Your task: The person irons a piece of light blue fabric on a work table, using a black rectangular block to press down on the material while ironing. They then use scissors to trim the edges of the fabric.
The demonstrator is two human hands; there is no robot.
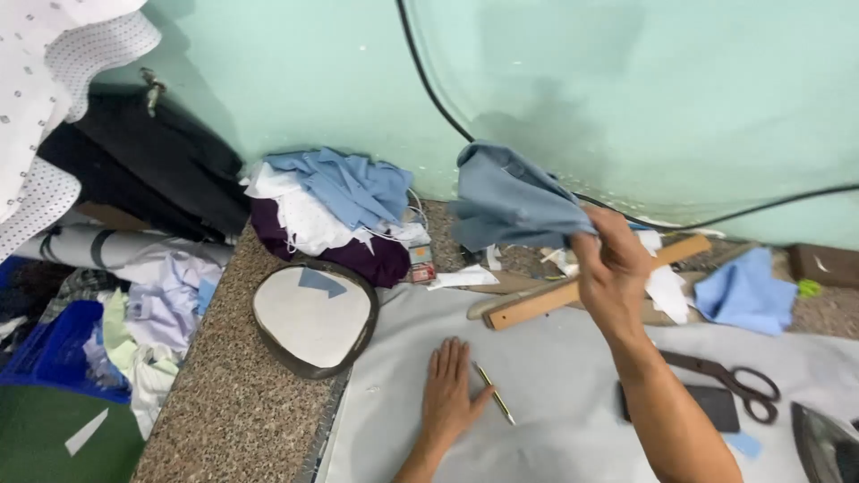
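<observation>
Fingers of your right hand (613, 268) clamp crumpled blue-grey cloth (510, 201), while your left hand (450, 394) lies flat, grip apart, on smooth grey fabric (555, 367) beside a thin pencil (494, 394).

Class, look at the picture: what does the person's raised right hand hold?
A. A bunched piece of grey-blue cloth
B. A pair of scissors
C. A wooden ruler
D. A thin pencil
A: the right hand grips a bunched grey-blue cloth above the table, while the scissors lie on the grey sheet.
</observation>
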